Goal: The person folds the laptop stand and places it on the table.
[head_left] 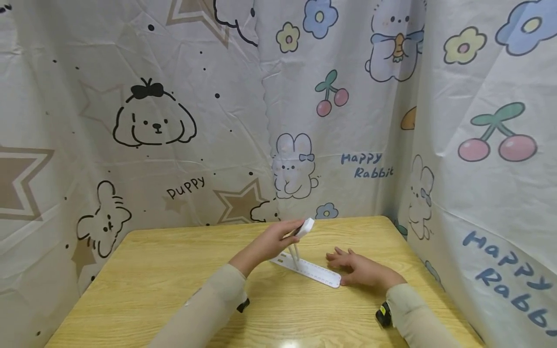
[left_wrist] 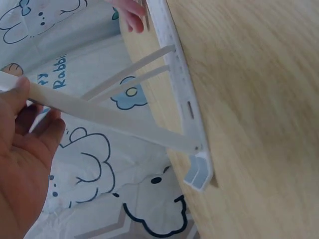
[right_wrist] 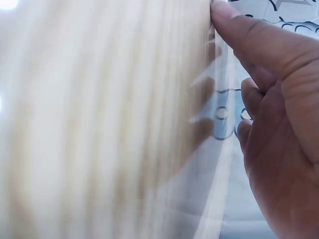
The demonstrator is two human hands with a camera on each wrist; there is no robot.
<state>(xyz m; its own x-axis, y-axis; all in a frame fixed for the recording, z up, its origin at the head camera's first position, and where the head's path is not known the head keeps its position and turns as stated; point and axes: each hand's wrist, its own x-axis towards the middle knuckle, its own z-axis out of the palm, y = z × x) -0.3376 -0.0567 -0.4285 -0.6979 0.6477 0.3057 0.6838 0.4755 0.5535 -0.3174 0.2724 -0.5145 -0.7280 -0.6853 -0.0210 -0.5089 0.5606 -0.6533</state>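
Note:
A white plastic folding rack lies on the wooden table; its long slotted base strip is flat on the top. My left hand grips the rack's upper bar and holds it raised above the strip, with two thin rods running down to the base. In the left wrist view the bar slants from my left hand to the base strip. My right hand rests flat on the table, fingers spread, at the strip's right end. The thumb touches the blurred strip.
Printed cartoon curtains close in the table on the back, left and right sides. The table's right edge runs close to my right hand. Both forearms wear beige sleeves, and small black devices sit at the wrists.

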